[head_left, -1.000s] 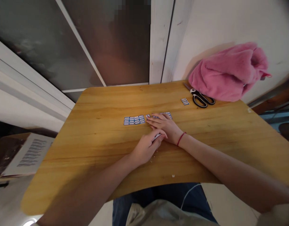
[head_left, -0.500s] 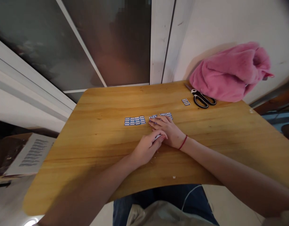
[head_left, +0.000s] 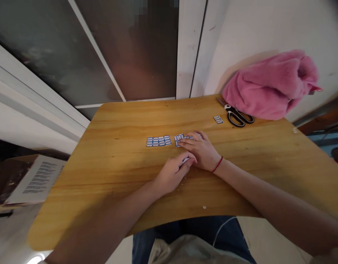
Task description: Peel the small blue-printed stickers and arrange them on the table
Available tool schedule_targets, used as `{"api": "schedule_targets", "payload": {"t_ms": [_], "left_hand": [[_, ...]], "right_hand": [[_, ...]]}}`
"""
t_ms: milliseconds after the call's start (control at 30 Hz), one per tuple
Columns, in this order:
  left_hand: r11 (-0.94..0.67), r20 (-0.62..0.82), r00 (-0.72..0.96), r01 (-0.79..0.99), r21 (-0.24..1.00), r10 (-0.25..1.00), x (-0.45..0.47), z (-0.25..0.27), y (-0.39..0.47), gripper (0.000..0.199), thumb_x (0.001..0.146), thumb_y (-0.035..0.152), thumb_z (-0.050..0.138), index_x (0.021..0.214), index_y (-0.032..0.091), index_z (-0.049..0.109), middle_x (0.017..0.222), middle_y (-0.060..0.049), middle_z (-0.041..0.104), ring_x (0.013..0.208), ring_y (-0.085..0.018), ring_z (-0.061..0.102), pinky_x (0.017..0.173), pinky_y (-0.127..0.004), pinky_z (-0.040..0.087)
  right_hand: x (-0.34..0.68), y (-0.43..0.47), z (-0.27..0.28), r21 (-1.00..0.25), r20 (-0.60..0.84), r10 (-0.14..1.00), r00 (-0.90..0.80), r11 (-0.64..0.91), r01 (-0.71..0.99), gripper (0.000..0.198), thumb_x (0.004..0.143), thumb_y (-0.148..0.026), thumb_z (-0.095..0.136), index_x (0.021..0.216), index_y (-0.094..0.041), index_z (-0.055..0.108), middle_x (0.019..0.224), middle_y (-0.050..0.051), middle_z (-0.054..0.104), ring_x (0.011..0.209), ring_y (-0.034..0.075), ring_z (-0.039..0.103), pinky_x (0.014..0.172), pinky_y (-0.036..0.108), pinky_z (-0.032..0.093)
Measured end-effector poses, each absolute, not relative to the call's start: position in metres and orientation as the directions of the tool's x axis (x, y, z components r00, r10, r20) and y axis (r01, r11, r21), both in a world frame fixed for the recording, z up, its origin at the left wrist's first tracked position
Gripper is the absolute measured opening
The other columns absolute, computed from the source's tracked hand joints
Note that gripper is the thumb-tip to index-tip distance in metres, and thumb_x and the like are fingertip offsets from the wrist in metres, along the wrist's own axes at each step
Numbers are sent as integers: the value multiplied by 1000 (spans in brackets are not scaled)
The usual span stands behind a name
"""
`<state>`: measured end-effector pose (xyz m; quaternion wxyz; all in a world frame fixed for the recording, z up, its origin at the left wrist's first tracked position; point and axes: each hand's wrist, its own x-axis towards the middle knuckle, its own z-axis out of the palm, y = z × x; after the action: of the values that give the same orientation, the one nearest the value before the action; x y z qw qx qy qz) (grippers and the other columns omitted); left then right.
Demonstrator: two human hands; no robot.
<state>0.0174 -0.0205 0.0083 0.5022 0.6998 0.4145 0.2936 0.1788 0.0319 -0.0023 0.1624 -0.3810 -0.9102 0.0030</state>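
My left hand (head_left: 174, 171) is closed around a small white piece (head_left: 185, 160), most of it hidden by the fingers; it looks like paper. Touching it on the right, my right hand (head_left: 199, 149) lies flat with fingers spread over blue-bordered white labels. One group of these labels (head_left: 179, 139) shows beside the fingertips, and another group (head_left: 195, 136) is partly covered by the fingers. Left of them, a larger block of labels (head_left: 158, 140) lies in rows on the wooden table (head_left: 116, 165).
A small strip of labels (head_left: 218, 119) lies farther back, near black-handled scissors (head_left: 236, 116). Behind the scissors a pink plush bag or cloth (head_left: 270, 86) leans on the wall. White scraps (head_left: 204, 207) lie near the front edge. A cardboard box (head_left: 33, 179) stands at the left.
My right hand has slid slightly to the right, uncovering more of the middle labels and covering more of the right-hand ones. My left hand stays nearly in place, still holding the white piece.
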Motion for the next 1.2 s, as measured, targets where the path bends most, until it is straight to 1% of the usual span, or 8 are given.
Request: {"api": "schedule_targets", "payload": {"t_ms": [233,333,467,567,667,800,1000,1200], "left_hand": [[-155,-8,502,281,947,865,18,9,-21,26,91,38,37,92,19,56,55,6,41,53,-9,39,57,-22,33],[-160,-2,501,279,947,865,19,8,-21,27,91,38,36,92,19,56,55,6,41,54,-9,39,57,-22,33],[-159,-10,509,287,945,861,19,6,-21,28,91,40,35,92,19,53,55,6,40,53,-9,38,56,-22,31],[-153,-28,519,302,941,855,19,5,-21,27,92,40,35,93,19,52,56,6,40,53,-9,37,55,-22,31],[-150,-29,518,300,942,855,19,5,-21,25,92,37,35,93,19,52,57,6,40,54,-9,37,55,-21,31],[-146,-36,511,311,939,859,19,6,-21,25,92,37,36,92,19,52,58,6,41,55,-8,38,56,-20,32],[-143,-45,526,311,940,849,18,9,-22,25,91,38,36,93,19,53,58,6,41,56,-9,38,56,-20,32],[-146,-34,519,301,942,854,17,7,-21,25,92,38,36,93,19,53,58,6,41,55,-8,38,56,-21,32]], "right_hand": [[170,33,-14,-45,269,670,-692,726,686,45,84,-28,46,127,-16,53,128,8,57,120,30,40,105,53,19],[171,42,-20,-36,290,728,-622,657,753,43,89,-24,38,131,-17,50,133,7,53,121,30,39,105,57,17],[181,60,-23,-74,292,807,-513,554,829,42,92,-30,35,131,-24,49,137,3,50,123,31,38,105,64,8],[191,69,-23,-93,274,844,-461,500,861,43,93,-33,32,133,-25,47,138,2,48,126,33,35,104,67,5],[196,72,-21,-110,263,878,-401,440,891,44,93,-32,30,131,-23,49,137,2,49,126,32,35,104,68,1],[202,74,-17,-113,276,896,-347,389,914,41,88,-27,37,125,-23,55,131,1,56,122,29,40,106,65,-4],[219,82,-17,-149,310,907,-286,343,927,39,86,-23,37,117,-24,61,122,-1,62,117,26,44,108,64,0],[224,76,-17,-110,339,887,-312,367,924,39,85,-20,37,114,-24,63,119,0,64,115,25,47,108,62,1]]}}
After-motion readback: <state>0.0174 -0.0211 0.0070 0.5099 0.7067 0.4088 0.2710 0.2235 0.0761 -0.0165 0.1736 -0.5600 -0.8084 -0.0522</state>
